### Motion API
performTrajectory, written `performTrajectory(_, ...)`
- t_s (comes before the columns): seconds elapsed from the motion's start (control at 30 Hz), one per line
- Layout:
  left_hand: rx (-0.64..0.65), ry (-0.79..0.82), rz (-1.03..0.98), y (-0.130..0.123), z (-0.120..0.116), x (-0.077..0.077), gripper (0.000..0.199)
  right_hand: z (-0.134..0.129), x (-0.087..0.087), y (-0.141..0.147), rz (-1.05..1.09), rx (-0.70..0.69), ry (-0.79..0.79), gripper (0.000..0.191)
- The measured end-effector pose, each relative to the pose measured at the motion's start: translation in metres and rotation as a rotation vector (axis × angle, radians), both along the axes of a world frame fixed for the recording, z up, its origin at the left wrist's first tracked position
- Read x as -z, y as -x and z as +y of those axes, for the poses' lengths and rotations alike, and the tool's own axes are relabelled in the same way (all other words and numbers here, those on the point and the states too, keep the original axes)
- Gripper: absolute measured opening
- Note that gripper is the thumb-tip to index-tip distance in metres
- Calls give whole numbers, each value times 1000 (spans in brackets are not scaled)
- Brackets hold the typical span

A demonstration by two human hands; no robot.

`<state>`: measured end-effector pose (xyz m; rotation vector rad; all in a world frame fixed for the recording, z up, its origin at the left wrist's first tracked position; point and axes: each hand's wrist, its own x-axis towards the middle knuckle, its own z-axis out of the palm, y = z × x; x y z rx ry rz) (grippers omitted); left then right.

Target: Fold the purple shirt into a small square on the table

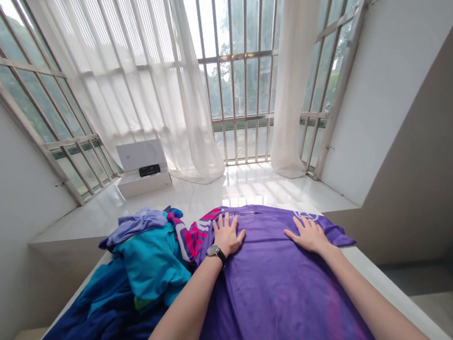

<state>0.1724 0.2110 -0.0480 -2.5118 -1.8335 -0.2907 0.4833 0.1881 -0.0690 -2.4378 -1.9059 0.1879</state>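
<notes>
A purple sports shirt (277,282) lies spread over the white table, its upper end toward the window. My left hand (228,236) rests flat on its upper left part, fingers spread, with a watch (215,252) on the wrist. On the upper right part, below a white print (306,214), my right hand (308,234) also lies flat with its fingers apart. Pink and white patterning (200,231) shows at the shirt's left sleeve side. Neither hand grips the cloth.
Left of the shirt sits a heap of clothes: a teal garment (151,265), a lavender one (135,224) and dark blue cloth (93,327). An opened white box (143,185) holding a black object (149,170) stands on the window ledge (201,196). White curtains (189,115) hang before barred windows.
</notes>
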Motion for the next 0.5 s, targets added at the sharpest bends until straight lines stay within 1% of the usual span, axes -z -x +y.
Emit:
performTrajectory(0.07,73,-73,15,-9,-12,-9,63,-8,1,-5,-34,-26,-91,82)
performTrajectory(0.1,117,-82,13,-15,-20,-13,61,-14,1,-9,-55,-44,-156,78)
performTrajectory(0.17,149,-19,-33,-26,-37,-19,60,-30,1,-20,-74,-88,-261,71)
performTrajectory(0.2,156,29,-63,-31,-47,-20,63,-38,0,-28,-65,-102,-277,70)
performTrajectory(0.27,173,130,-102,-35,-64,-19,69,-57,-3,-46,-27,-91,-234,66)
performTrajectory(0.37,218,222,-116,-31,-80,-13,76,-81,-8,-78,25,-4,-100,57)
performTrajectory(0.43,234,207,-139,-25,-85,-7,76,-92,-11,-97,37,53,-56,49)
performTrajectory(0.5,240,166,-164,-22,-87,-3,75,-96,-11,-109,68,112,-81,44)
